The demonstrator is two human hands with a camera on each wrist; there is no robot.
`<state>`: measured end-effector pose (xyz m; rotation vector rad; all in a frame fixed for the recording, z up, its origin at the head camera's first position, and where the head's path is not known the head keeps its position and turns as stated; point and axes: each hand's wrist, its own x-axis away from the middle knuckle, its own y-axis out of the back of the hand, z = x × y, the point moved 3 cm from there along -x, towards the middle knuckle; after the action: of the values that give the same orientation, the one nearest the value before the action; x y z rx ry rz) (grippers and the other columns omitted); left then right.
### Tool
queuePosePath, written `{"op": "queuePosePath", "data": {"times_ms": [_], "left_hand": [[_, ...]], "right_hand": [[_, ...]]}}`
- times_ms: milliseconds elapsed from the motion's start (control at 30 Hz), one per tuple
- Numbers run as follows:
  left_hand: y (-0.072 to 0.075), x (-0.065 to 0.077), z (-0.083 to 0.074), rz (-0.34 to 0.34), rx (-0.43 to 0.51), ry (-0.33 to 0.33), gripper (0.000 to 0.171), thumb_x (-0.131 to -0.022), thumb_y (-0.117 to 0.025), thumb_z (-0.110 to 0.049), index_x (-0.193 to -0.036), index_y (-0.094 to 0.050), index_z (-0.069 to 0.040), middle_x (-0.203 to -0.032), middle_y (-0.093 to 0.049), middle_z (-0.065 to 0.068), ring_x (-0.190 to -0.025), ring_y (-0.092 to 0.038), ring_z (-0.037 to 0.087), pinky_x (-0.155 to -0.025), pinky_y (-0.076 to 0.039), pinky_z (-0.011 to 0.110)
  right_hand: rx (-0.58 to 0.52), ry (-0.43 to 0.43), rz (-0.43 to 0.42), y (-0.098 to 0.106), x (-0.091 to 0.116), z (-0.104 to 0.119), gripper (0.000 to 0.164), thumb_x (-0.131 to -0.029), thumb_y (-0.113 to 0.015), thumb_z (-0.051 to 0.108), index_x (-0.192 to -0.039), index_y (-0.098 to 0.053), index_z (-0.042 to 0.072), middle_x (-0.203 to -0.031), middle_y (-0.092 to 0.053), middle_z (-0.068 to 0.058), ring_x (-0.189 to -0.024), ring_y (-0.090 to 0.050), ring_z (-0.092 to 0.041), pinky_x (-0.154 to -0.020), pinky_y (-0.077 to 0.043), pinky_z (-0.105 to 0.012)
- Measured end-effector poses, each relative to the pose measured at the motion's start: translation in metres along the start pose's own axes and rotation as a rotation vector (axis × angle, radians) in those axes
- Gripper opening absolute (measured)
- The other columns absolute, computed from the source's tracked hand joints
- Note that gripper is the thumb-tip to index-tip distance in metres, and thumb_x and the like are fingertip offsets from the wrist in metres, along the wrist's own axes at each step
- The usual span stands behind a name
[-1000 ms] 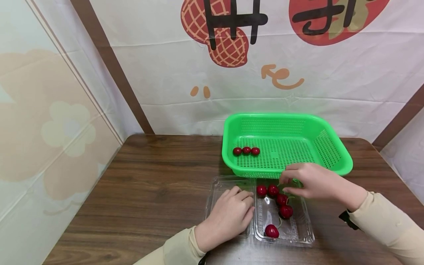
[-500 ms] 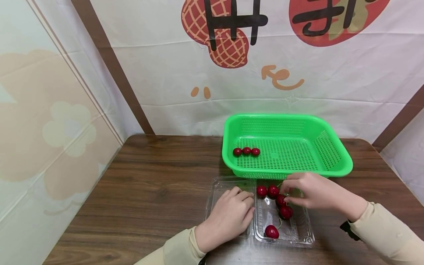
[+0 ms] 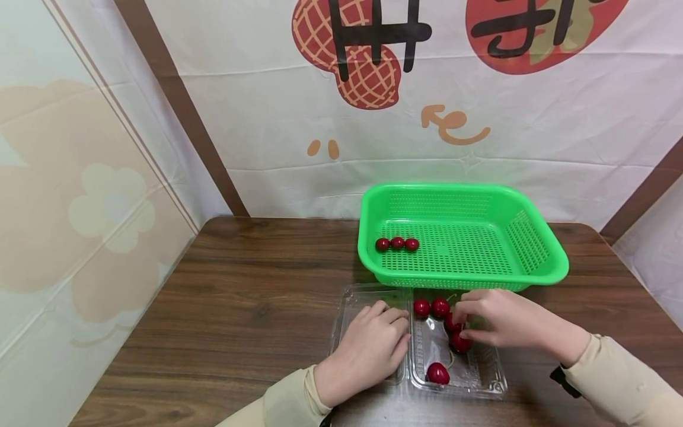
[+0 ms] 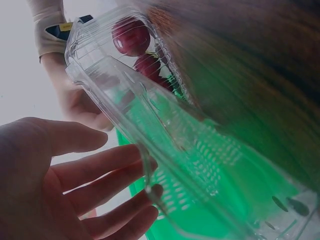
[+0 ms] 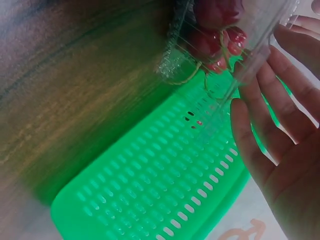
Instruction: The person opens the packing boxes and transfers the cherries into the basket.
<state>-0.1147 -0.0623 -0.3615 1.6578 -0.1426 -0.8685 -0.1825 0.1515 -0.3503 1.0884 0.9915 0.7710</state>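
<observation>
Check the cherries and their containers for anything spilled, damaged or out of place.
Nothing stands out. Three cherries sit in a row in the green basket, five cherries are in the clear container, and no damage shows on either.

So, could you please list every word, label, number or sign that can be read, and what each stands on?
No text is legible.
Wall cloth: black strokes, perhaps parts of characters, cut off at the top; unreadable.
Also on the cloth: an orange arrow-like drawing, no letters.
Dark strap at the right sleeve: a yellow patch, too blurred to read.
Green basket, clear container: none seen.
</observation>
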Motion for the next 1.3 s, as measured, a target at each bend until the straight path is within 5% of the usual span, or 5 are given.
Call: {"op": "queuePosePath", "data": {"times_ms": [333,700,1300], "left_hand": [[0.0,0.0,0.0,0.008,-0.002,-0.001,0.016,-0.083,-0.057,-0.025,-0.084,-0.069,-0.015,-0.099,-0.068,-0.003,-0.089,-0.054,0.015,-0.071,-0.047,0.028],[0.001,0.0,-0.001,0.013,-0.002,-0.001,0.016,-0.084,-0.057,-0.024,-0.085,-0.069,-0.015,-0.099,-0.068,-0.003,-0.088,-0.054,0.015,-0.071,-0.047,0.028],[0.002,0.0,-0.001,0.012,0.006,-0.001,0.015,-0.084,-0.057,-0.024,-0.084,-0.069,-0.015,-0.099,-0.068,-0.004,-0.089,-0.054,0.015,-0.071,-0.046,0.028]], "right_hand": [[0.044,0.003,0.03,-0.005,-0.001,0.004,0.018,-0.069,-0.075,0.024,-0.083,-0.065,0.02,-0.08,-0.06,0.012,-0.072,-0.057,-0.004,-0.061,-0.053,-0.025],[0.019,-0.041,0.157,-0.012,-0.003,0.006,0.024,-0.062,-0.077,0.024,-0.082,-0.063,0.021,-0.08,-0.057,0.013,-0.07,-0.054,-0.002,-0.059,-0.052,-0.026],[-0.012,-0.054,0.193,-0.021,0.001,0.009,0.028,-0.061,-0.078,0.026,-0.083,-0.062,0.02,-0.085,-0.053,0.012,-0.069,-0.049,0.001,-0.058,-0.051,-0.024]]}}
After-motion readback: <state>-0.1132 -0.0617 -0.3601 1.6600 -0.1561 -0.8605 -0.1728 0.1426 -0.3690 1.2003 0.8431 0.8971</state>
